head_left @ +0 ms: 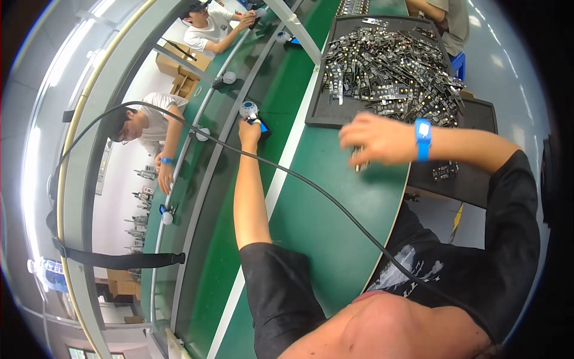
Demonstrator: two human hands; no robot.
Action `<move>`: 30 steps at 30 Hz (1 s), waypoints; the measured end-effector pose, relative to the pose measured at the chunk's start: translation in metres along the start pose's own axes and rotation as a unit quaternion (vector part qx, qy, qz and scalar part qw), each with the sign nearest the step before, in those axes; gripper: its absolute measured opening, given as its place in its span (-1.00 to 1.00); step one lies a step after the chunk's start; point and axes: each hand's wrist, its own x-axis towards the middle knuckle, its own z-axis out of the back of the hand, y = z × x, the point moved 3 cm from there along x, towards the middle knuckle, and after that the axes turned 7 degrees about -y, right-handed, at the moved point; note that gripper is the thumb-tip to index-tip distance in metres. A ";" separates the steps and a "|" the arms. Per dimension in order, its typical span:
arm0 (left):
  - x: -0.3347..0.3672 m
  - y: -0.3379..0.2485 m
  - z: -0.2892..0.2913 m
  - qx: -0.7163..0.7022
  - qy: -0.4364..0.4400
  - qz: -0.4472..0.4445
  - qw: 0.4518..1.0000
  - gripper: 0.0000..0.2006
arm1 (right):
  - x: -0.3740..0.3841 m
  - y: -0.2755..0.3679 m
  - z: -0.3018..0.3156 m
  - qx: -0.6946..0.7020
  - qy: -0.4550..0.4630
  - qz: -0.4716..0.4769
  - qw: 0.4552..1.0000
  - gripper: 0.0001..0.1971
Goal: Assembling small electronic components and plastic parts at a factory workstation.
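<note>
My left hand [250,133] reaches out over the green belt, its fingers closed on a small dark device with a blue panel [265,127]. A round white head with blue marks [248,109] sits at the far end of that device. Above the green worktop, my right hand [378,140] is bent, slightly blurred, with a small circuit board [359,159] pinched under the fingertips. Just beyond the right hand lies a heap of dark circuit boards [388,75] in a black tray [317,113].
A second dark tray [478,116] holds a few boards at right. A black cable [311,186] crosses the view. Other devices [167,214] stand along the far bench, where two people [156,122] work. Another person [448,21] sits at upper right.
</note>
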 end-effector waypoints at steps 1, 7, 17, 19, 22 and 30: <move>-0.006 0.009 0.005 -0.036 -0.003 0.005 0.999 -0.50 | 0.004 0.009 -0.012 0.058 0.007 0.026 0.998 -0.70; -0.166 -0.035 0.076 -0.157 0.023 0.102 0.982 -0.66 | -0.027 -0.003 -0.052 0.070 -0.011 -0.043 0.997 -0.63; -0.387 -0.010 0.205 -0.031 -0.126 0.091 0.987 -0.81 | 0.046 0.031 -0.079 0.074 0.199 -0.191 0.959 -0.37; -0.401 -0.010 0.210 -0.047 -0.124 0.115 0.984 -0.82 | 0.069 0.038 -0.106 0.183 0.186 -0.162 0.952 -0.37; -0.410 -0.008 0.209 -0.091 -0.070 0.088 0.990 -0.78 | 0.097 0.062 -0.132 0.382 0.141 -0.198 0.892 -0.36; -0.417 -0.004 0.195 -0.340 -0.001 0.073 0.938 -0.78 | 0.131 0.109 -0.181 0.626 0.099 -0.295 0.715 -0.36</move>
